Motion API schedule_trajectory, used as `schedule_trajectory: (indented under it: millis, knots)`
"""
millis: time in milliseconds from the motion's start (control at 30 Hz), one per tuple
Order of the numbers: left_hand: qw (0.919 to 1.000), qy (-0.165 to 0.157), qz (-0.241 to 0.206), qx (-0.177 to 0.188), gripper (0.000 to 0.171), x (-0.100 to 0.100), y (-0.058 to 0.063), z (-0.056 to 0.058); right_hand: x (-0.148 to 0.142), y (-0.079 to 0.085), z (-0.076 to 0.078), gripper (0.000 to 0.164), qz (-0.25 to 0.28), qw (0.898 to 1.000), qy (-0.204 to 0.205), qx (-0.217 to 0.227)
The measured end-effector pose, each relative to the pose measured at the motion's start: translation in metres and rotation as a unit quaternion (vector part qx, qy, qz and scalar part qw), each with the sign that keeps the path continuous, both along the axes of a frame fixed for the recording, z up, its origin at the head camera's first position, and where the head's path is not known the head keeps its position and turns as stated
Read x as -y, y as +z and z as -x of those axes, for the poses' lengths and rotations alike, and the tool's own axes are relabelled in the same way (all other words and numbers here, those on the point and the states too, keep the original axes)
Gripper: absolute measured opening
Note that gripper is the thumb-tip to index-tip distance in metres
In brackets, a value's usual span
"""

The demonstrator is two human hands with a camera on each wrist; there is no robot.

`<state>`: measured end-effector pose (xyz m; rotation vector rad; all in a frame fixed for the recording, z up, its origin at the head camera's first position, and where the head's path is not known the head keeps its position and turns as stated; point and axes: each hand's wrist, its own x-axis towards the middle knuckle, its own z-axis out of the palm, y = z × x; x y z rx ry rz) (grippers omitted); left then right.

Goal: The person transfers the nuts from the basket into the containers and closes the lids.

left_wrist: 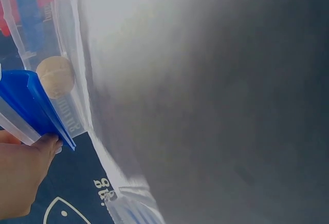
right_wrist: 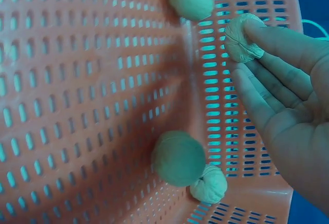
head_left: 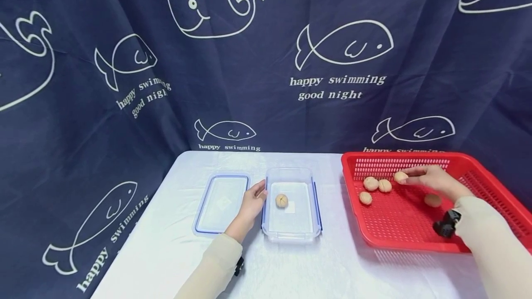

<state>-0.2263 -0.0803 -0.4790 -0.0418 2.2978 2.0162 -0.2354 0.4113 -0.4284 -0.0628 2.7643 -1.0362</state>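
Observation:
My right hand (head_left: 438, 181) pinches a walnut (right_wrist: 237, 39) between thumb and fingertips, over the far side of a red perforated basket (head_left: 409, 246). Other walnuts lie in the basket: one pair (head_left: 378, 184) touches near the far wall, another walnut (head_left: 365, 198) sits at the left, and one more (head_left: 433, 200) is beneath my right wrist. At the left side of a clear plastic container (head_left: 291, 235), my left hand (head_left: 252, 204) grips its blue-edged side flap (left_wrist: 33, 106) between thumb and fingers. Inside the container rests a single walnut (head_left: 281, 200).
A clear lid with a blue seal (head_left: 222, 203) lies flat to the left of the container. Everything stands on a white-covered table (head_left: 162, 253). Behind it hangs a dark blue curtain (head_left: 270, 68) with white whale and fish drawings.

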Motion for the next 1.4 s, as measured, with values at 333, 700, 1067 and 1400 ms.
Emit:
schedule_trajectory:
  millis: [333, 700, 1067, 1400]
  knots:
    - [1.0, 0.003, 0.007, 0.001, 0.043, -0.001, 0.001, 0.0, 0.003, 0.013, -0.001, 0.061, -0.001, 0.999, -0.006, -0.047]
    - [0.9999, -0.005, 0.013, -0.009, 0.044, 0.004, 0.001, -0.005, 0.021, 0.027, -0.001, 0.061, 0.003, 0.997, -0.013, -0.075]
    - [0.9998, -0.008, 0.012, -0.011, 0.044, 0.001, 0.001, -0.002, 0.041, 0.039, 0.004, 0.053, 0.085, 0.989, 0.003, -0.117]
    - [0.9999, -0.006, 0.011, -0.006, 0.044, 0.001, 0.001, -0.002, 0.072, 0.054, 0.007, 0.054, 0.11, 0.985, 0.004, -0.135]
